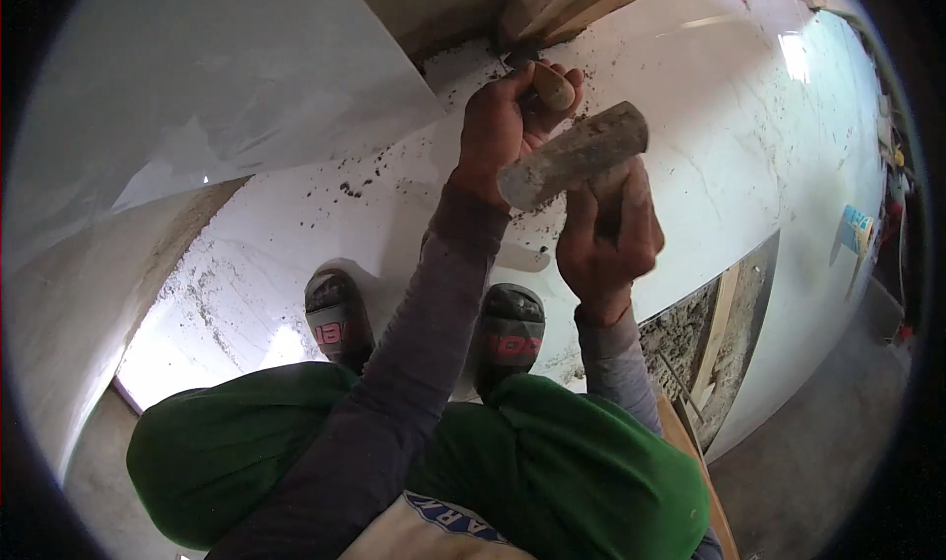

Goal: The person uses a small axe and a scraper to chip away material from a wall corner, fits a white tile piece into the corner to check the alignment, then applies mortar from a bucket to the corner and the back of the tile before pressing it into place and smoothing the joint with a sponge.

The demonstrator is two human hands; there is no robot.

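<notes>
My left hand is closed round a rounded wooden handle, whose butt end points up toward me. The working end of that tool is hidden below the hand. In my right hand is a hammer with a thick, dusty grey cylindrical head. The fingers wrap its short visible grip just under the head. The hammer head is held aslant, close to the left hand and the wooden handle. Both hands are over a pale, glossy tiled floor strewn with dark crumbs.
A large white panel stands at the left. A wooden post meets the floor at the far side. On the right, a rough cut-out holds a wooden strip. My black slides rest on the tiles.
</notes>
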